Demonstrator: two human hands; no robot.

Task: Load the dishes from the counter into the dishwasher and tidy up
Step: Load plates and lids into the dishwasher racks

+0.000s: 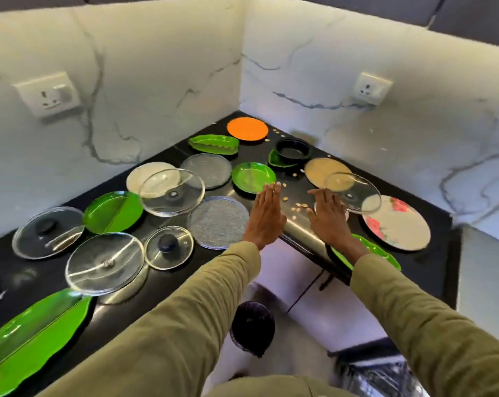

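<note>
1. Both arms, in olive sleeves, are stretched forward over the inner corner of a black L-shaped bench (162,156) set against white marble-patterned walls.
2. The left hand (266,214) is held flat, palm down, fingers straight and close together; nothing is held in it.
3. The right hand (327,214) is likewise held flat with straight fingers, and nothing is gripped by it.
4. Scattered crumbs (297,207) are seen on the bench between the two hands and further toward the corner.
5. The dishes are all spread over the bench: a round green plate (253,177) lies just beyond the left fingertips, and an orange plate (247,128) lies near the far corner.
6. A black bowl (292,151) is placed on a small green dish (274,159), well beyond the hands.
7. A glass lid (354,192) is set overlapping a beige plate (324,172) and a floral plate (397,223), just right of the right hand.
8. On the left stretch, several more glass lids, among them a large one (172,191), and two textured grey plates (218,222) are laid out with green leaf-shaped trays (213,143).
9. A dark bin (252,325) is seen on the floor below the bench.
10. A wall socket (49,94) is mounted on the left wall, another (371,87) on the right.
</note>
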